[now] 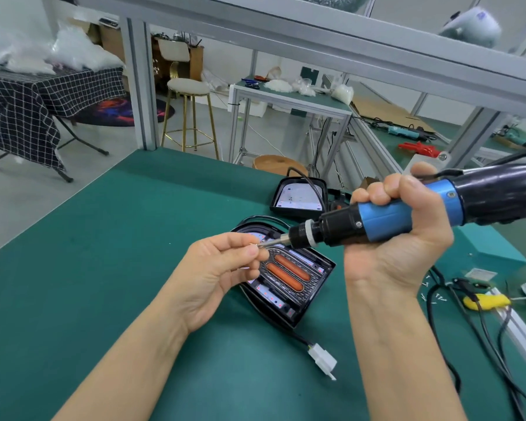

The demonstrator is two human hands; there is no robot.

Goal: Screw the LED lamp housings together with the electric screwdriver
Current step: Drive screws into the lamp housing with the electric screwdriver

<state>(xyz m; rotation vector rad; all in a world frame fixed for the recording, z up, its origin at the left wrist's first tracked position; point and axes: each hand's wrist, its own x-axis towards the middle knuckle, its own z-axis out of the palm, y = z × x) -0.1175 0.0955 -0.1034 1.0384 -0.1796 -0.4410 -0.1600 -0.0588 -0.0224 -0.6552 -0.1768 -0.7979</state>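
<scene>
Blue-bodied and heavy, the electric screwdriver (407,214) sits in my right hand (398,238), fingers wrapped round its barrel. My left hand (222,268) pinches what looks like a small screw (253,245) against the bit's tip; it is too tiny to be sure. Both hover just above the lamp housing (289,275) lying on the green mat (104,268), its white plug (324,361) trailing toward me. A second housing (299,196) rests farther back. If the screw slips off the bit, it could drop into the housing's grille. I can read no writing anywhere.
</scene>
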